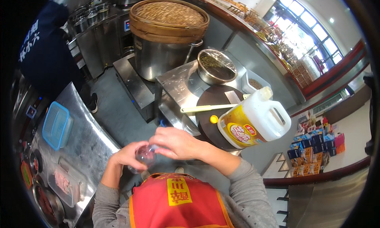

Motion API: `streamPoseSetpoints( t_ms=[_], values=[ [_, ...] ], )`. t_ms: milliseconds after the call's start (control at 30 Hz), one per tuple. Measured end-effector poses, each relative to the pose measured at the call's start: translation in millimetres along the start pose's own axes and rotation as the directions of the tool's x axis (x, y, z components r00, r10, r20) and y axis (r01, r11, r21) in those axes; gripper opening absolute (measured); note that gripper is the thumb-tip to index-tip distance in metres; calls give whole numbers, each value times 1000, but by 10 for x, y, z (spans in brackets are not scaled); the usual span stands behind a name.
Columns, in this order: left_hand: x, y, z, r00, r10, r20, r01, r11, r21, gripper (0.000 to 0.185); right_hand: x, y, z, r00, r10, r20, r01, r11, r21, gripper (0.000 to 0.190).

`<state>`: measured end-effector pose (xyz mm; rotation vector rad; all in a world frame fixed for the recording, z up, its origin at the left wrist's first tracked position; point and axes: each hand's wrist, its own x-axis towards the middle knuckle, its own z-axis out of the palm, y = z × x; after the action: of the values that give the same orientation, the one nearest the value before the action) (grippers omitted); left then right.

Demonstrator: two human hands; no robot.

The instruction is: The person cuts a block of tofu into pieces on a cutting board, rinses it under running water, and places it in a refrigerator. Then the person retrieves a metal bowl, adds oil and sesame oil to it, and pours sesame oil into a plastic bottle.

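Above the red apron, my left hand (129,154) grips a small clear bottle (146,155) around its body. My right hand (174,142) has its fingers closed at the bottle's top end; they hide the top, so cap or neck cannot be made out. To the right stands a large white plastic jug (252,118) with a yellow label and a handle. Beside its base a small yellow cap (214,119) lies on a dark round board (204,101). Behind the cap, a tool with a long pale-yellow handle (207,108) rests across the board.
A steel bowl under plastic film (217,66) and a white tub (252,82) stand on the steel table. Behind is a tall pot (160,59) under a bamboo steamer (169,17). The left counter (86,139) holds a blue-rimmed basket (56,125) and a meat container (63,182). A person (47,56) stands far left.
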<state>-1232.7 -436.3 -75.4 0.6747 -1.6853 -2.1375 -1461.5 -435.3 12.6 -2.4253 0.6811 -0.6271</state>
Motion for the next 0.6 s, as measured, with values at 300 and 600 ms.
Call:
streamPoseSetpoints(
  t_ms=[300,600],
  values=[
    [159,-83,-251,922,10,388,123,940,-318,76,-473,-2,-337,926,82,-368,-116,991,-70,22],
    [342,34,19,914,275,-299,-249,961,123,70,-1653,1027,446,320,504,-802,-906,409,-105,33]
  ],
)
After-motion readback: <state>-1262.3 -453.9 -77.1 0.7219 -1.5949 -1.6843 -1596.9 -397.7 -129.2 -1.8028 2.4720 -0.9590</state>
